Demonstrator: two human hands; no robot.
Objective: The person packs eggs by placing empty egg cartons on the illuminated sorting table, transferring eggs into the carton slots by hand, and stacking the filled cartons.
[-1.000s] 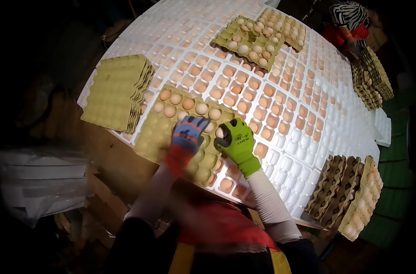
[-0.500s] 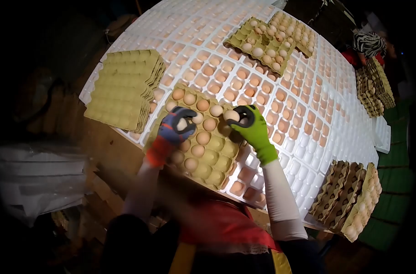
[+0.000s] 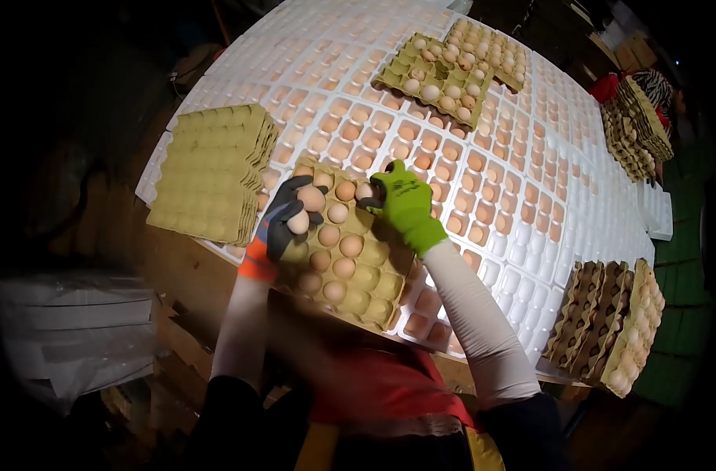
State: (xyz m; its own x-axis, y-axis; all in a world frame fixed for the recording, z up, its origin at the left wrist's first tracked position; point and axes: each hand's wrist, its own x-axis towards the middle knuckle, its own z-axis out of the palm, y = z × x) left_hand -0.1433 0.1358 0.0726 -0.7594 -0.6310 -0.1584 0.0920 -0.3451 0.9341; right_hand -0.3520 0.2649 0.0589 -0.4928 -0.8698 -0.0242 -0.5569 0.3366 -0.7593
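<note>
My left hand [image 3: 289, 218], in a dark glove with an orange cuff, is closed around two eggs: a brown egg [image 3: 312, 198] and a paler egg [image 3: 298, 223]. It is over the left side of a pulp egg tray [image 3: 366, 276]. Several eggs sit in this tray, and its lower right cups are bare. At the tray's upper right, my right hand [image 3: 397, 196] wears a green glove with dark fingertips. Its fingers curl round a pale egg [image 3: 364, 191] at the tray's upper edge. The palm side of this hand is hidden.
White plastic trays [image 3: 326, 93] with eggs in many pockets cover the table. A stack of pulp trays [image 3: 205, 173] stands left, a part-filled pulp tray [image 3: 409, 67] behind. More trays [image 3: 609, 330] lean at the right edge. A person [image 3: 656, 90] is beside stacked trays at the far right.
My left hand has turned and now shows two eggs in its fingers. My right hand has moved left to another egg; the egg it held before no longer shows.
</note>
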